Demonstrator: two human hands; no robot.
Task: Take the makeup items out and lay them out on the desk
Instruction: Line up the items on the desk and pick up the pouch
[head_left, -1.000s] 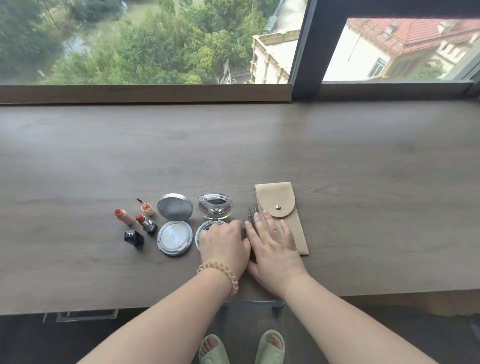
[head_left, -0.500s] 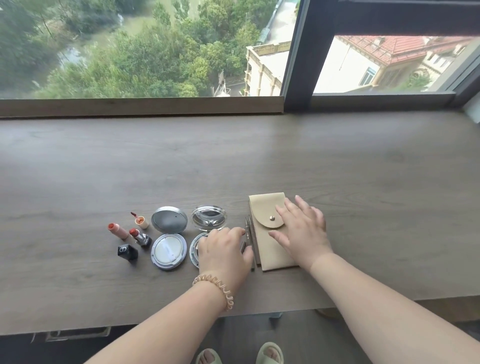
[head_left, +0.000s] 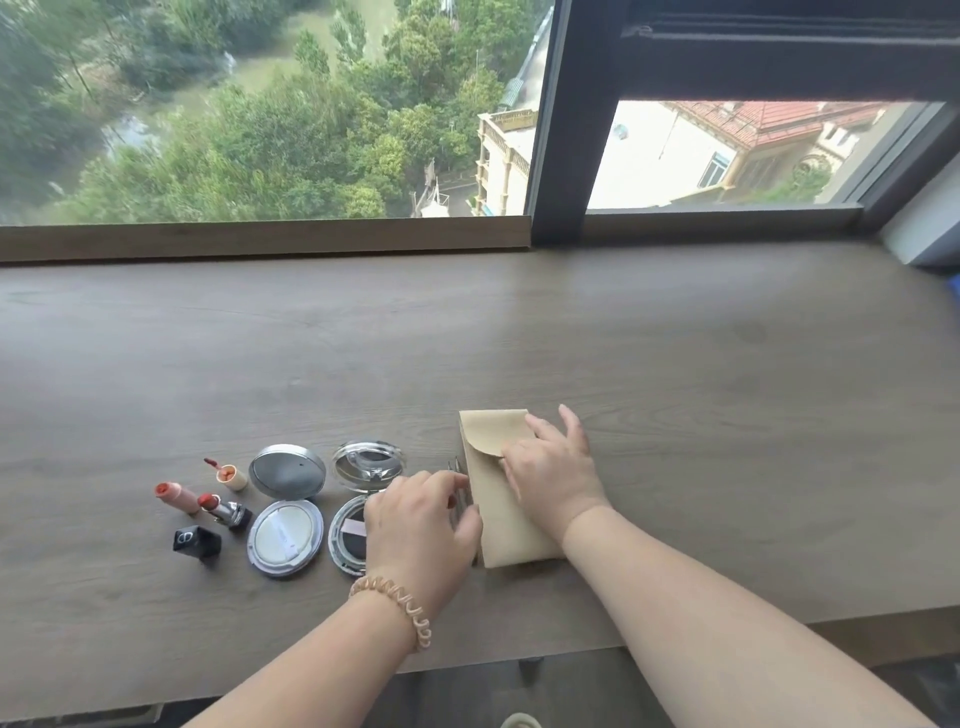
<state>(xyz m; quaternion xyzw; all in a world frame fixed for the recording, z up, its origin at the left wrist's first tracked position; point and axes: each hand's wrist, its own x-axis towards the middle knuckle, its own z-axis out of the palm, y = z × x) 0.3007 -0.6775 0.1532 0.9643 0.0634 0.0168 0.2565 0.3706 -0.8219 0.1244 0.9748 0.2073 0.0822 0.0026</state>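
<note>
Right hand (head_left: 550, 467) is lying open, palm down, on the beige pouch (head_left: 498, 514). Left hand (head_left: 418, 525) is curling loosely over thin metal tools (head_left: 457, 470); whether it grips them cannot be told.

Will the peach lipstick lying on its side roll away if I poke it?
Probably, a little. The peach lipstick is a round tube lying flat on the smooth desk, so a sideways poke could roll it. The open lipstick close beside it might stop it. It looks small, likely light.
</note>
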